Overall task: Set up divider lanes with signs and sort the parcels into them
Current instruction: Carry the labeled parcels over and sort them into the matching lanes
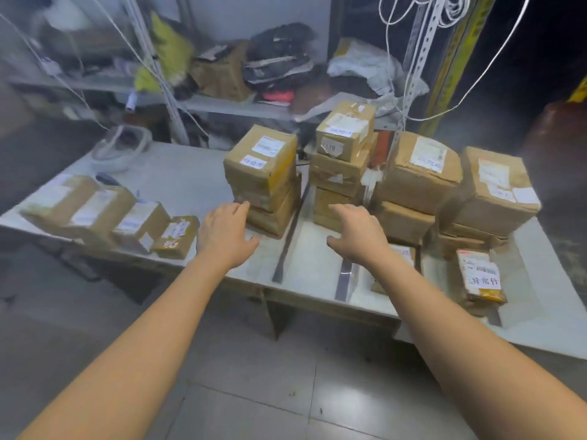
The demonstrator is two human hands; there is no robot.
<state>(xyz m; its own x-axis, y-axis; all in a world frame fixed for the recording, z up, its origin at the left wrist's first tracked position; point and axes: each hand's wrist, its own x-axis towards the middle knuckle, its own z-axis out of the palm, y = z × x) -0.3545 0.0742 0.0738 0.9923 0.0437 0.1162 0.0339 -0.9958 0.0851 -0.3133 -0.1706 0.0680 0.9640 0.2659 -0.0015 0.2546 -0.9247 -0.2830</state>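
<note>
Pale table (178,182) bears blurred parcel stacks (263,176), apparently divider strips (287,242).

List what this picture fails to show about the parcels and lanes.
Head view:
- Labels on the left row of parcels: motion blur, unreadable.
- Flat parcel: mostly covered by the right arm.
- Red item behind the stacks: hidden by them.
- Table: right end cut off by the frame edge.

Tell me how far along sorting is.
Done: a dark divider strip lies between two labelled parcel stacks. In hand: nothing; the left hand and right hand reach, open, toward them. Left: the row of four parcels at far left looks unsorted.
</note>
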